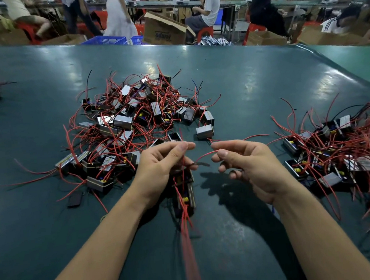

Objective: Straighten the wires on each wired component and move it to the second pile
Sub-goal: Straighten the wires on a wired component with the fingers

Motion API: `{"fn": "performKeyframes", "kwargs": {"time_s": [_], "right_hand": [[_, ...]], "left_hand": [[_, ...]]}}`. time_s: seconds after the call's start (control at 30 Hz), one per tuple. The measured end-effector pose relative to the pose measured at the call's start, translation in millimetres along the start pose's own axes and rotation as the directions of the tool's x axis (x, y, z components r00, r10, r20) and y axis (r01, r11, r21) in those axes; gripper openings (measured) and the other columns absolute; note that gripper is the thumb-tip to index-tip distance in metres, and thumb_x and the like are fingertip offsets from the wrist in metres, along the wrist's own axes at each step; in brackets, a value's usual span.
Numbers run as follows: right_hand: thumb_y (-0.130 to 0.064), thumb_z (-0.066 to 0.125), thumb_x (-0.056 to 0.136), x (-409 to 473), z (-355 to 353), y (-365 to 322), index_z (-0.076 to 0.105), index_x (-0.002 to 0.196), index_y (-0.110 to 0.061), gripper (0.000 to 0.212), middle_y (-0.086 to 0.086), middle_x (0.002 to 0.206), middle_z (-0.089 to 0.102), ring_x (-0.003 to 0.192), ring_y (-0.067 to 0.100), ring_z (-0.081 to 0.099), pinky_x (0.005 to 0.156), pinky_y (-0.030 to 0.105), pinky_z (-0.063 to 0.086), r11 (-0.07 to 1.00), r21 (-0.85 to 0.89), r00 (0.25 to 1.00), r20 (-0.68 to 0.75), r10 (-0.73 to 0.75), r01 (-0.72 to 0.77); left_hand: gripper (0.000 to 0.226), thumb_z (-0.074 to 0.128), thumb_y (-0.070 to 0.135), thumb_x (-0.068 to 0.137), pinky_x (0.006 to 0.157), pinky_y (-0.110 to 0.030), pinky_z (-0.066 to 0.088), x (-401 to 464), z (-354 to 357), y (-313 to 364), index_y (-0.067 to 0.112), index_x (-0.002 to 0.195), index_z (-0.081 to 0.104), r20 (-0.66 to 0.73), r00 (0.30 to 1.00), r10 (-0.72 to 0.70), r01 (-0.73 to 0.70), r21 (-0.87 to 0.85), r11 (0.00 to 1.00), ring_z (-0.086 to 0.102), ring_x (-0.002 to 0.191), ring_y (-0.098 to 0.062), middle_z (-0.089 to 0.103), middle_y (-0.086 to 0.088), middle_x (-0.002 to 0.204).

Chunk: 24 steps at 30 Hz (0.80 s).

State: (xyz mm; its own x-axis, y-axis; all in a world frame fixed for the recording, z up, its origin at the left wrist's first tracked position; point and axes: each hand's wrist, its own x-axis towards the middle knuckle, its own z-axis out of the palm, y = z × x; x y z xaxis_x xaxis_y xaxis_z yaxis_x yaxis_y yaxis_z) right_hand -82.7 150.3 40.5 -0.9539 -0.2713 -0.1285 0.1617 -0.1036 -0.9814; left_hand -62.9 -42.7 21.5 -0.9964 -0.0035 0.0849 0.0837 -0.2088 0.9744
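Left grip (161,164) holds component (184,194) | right grip (247,163) pinches red wire (205,154) | blue crates (104,40) contents unseen

Workshop interior. A dark green counter (253,83) fills the foreground, its glossy top showing pale patches of reflected overhead light. Past its far edge stand open cardboard boxes (164,29), 2 blue crates (104,40) and red stools (205,32). People (208,9) sit at a long workbench (166,5) farther back; others stand at the upper left. The rear of the room is dim.
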Motion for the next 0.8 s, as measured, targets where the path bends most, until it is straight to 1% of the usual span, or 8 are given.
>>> {"fn": "performKeyframes", "kwargs": {"time_s": [0.1,0.17,0.37,0.47,0.57,0.63,0.73,0.8], "right_hand": [[-0.002,0.065,0.087,1,3,1,0.069,0.095,-0.006,0.010,0.006,0.077,0.073,0.057,0.011,0.063,0.044,0.016,0.043,0.998,0.014,0.997,-0.058,-0.059,0.060],[-0.002,0.067,0.086,1,6,3,0.070,0.091,-0.007,0.008,0.006,0.076,0.072,0.059,0.012,0.063,0.045,0.017,0.043,0.994,-0.009,0.992,-0.060,-0.112,0.111],[-0.006,0.070,0.085,0,10,5,0.073,0.080,-0.012,0.008,0.004,0.070,0.071,0.061,0.013,0.062,0.047,0.020,0.046,0.969,-0.097,0.972,-0.029,-0.232,0.228],[-0.010,0.072,0.085,1,12,9,0.071,0.078,-0.012,0.007,0.001,0.067,0.069,0.059,0.011,0.062,0.046,0.020,0.046,0.945,-0.197,0.961,-0.036,-0.273,0.261],[-0.016,0.075,0.083,2,11,10,0.070,0.077,-0.014,0.008,0.001,0.066,0.068,0.059,0.010,0.061,0.045,0.021,0.045,0.939,-0.239,0.963,-0.048,-0.266,0.247],[-0.016,0.075,0.083,2,9,9,0.069,0.079,-0.018,0.007,0.001,0.071,0.068,0.063,0.012,0.063,0.045,0.023,0.045,0.934,-0.249,0.961,-0.033,-0.274,0.257],[-0.018,0.074,0.085,0,11,9,0.069,0.088,-0.028,0.012,0.001,0.083,0.069,0.070,0.015,0.065,0.046,0.024,0.048,0.879,-0.349,0.940,0.018,-0.341,0.325],[-0.016,0.073,0.086,0,14,11,0.070,0.084,-0.028,0.012,-0.003,0.079,0.070,0.068,0.015,0.066,0.049,0.022,0.048,0.820,-0.435,0.915,0.023,-0.402,0.371]], "left_hand": [[0.026,0.060,0.027,0.083,0.053,-0.023,0.052,-1,4,-2,0.010,0.101,0.071,0.079,0.997,-0.019,0.014,0.073,0.997,0.063,0.053,-0.016,0.062,-0.005,0.056],[0.026,0.061,0.026,0.083,0.053,-0.020,0.052,-2,5,-2,0.010,0.100,0.072,0.076,0.997,-0.019,0.012,0.085,0.996,0.064,0.053,-0.015,0.062,-0.003,0.057],[0.019,0.065,0.004,0.087,0.063,-0.018,0.046,-3,7,-3,-0.004,0.103,0.073,0.066,0.996,0.059,-0.072,0.208,0.976,0.060,0.069,-0.009,0.068,-0.009,0.081],[0.016,0.066,0.008,0.087,0.061,-0.017,0.048,-4,7,-2,0.003,0.100,0.075,0.097,0.994,0.049,-0.068,0.210,0.975,0.063,0.070,-0.013,0.075,-0.009,0.083],[0.011,0.067,0.009,0.087,0.053,-0.014,0.044,-4,8,-5,0.009,0.094,0.076,0.055,0.998,0.041,-0.050,0.178,0.983,0.060,0.057,-0.007,0.072,-0.004,0.068],[0.010,0.069,0.008,0.085,0.058,-0.014,0.047,-3,8,-7,0.010,0.092,0.076,0.040,0.997,0.062,-0.068,0.185,0.980,0.064,0.060,-0.008,0.072,-0.004,0.067],[0.012,0.069,0.006,0.084,0.062,-0.015,0.048,-4,7,-7,0.012,0.092,0.076,0.090,0.992,0.091,-0.109,0.225,0.968,0.064,0.063,-0.007,0.073,-0.003,0.068],[0.014,0.069,0.006,0.084,0.062,-0.016,0.050,-4,7,-8,0.015,0.091,0.077,0.114,0.990,0.086,-0.111,0.235,0.966,0.064,0.064,-0.007,0.073,-0.005,0.070]]}}
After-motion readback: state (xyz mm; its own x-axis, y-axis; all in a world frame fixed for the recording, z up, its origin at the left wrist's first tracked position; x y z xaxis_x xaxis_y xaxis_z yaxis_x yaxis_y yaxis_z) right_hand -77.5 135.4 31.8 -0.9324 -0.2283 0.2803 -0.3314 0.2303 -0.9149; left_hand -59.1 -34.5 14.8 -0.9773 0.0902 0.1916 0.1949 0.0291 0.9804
